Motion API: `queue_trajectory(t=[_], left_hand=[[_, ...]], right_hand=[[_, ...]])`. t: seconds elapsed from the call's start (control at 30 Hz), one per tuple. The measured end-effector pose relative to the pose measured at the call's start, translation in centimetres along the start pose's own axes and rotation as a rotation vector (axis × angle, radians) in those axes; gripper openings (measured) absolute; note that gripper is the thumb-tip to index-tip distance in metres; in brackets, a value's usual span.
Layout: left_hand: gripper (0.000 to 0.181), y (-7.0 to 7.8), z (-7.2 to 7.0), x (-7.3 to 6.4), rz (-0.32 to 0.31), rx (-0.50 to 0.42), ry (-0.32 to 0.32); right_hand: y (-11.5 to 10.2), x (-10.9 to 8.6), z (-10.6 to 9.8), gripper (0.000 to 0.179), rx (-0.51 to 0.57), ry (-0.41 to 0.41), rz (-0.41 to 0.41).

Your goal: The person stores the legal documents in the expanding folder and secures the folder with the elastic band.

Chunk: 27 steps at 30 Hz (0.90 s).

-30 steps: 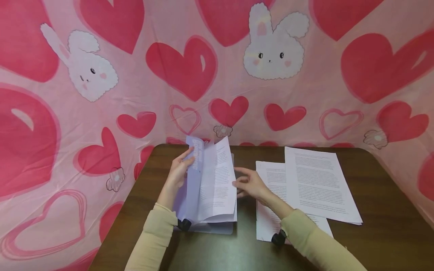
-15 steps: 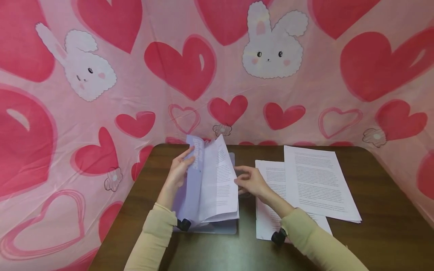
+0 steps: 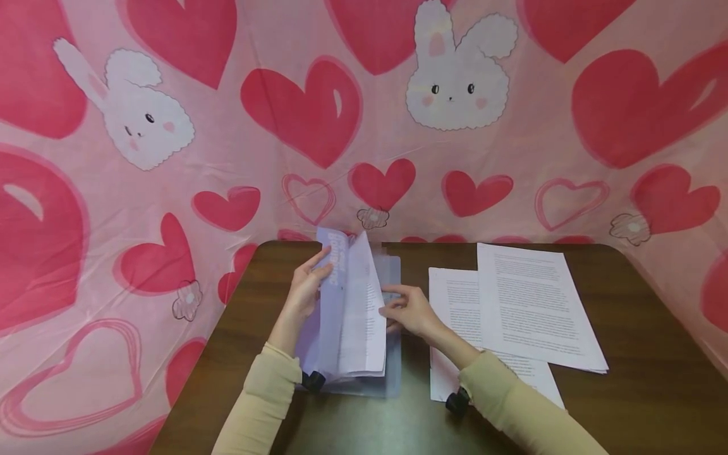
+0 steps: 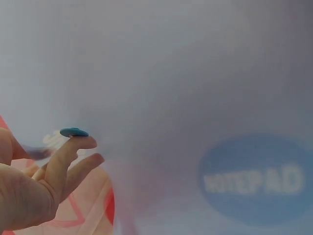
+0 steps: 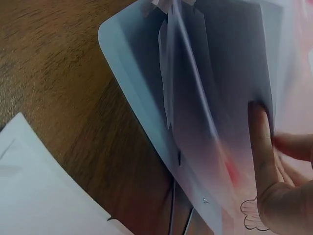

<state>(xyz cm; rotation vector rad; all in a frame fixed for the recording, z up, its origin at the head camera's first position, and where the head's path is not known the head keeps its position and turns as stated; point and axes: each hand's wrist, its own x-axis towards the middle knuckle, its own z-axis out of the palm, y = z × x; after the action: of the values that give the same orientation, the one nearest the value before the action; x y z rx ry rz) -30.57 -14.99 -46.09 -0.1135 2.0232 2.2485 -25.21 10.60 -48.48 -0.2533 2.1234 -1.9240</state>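
A translucent lilac plastic folder (image 3: 332,316) stands partly open at the table's middle. My left hand (image 3: 304,291) grips its raised front cover by the left edge. In the left wrist view, a teal button (image 4: 73,132) shows by the fingertips, and a blue oval print (image 4: 254,181) reads "NOTEPAD". Printed paper sheets (image 3: 372,341) stand tilted inside the folder. My right hand (image 3: 412,311) pinches their right edge between thumb and fingers, also visible in the right wrist view. The folder's bluish back cover (image 5: 127,73) lies flat on the table below.
Two overlapping stacks of printed paper lie to the right: a nearer stack (image 3: 455,316) partly under the right forearm, and a farther stack (image 3: 534,309) on top. The dark wooden table (image 3: 643,404) meets a pink heart-patterned cloth (image 3: 318,145) behind and at the sides.
My right hand first shifts slightly right, then left with the sheets' edge, baring more of the back cover. My left hand moves slightly right with the front cover.
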Motion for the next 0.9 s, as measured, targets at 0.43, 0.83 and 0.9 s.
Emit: queue_trajectory(t=[0.43,0.83,0.9], left_hand=[[0.057,0.1,-0.5,-0.4,-0.002,0.024,-0.027],[0.056,0.3,-1.2,-0.4,0.028,-0.099,-0.029],[0.056,0.3,-1.4,-0.4,0.026,-0.097,-0.031]], right_hand=[[1.4,0.1,0.6,0.067,-0.005,0.007,-0.055],[0.9,-1.8,-5.7,0.039,-0.019,0.281,-0.055],[1.0,-2.3,-7.2,0.036,-0.114,0.348,-0.056]])
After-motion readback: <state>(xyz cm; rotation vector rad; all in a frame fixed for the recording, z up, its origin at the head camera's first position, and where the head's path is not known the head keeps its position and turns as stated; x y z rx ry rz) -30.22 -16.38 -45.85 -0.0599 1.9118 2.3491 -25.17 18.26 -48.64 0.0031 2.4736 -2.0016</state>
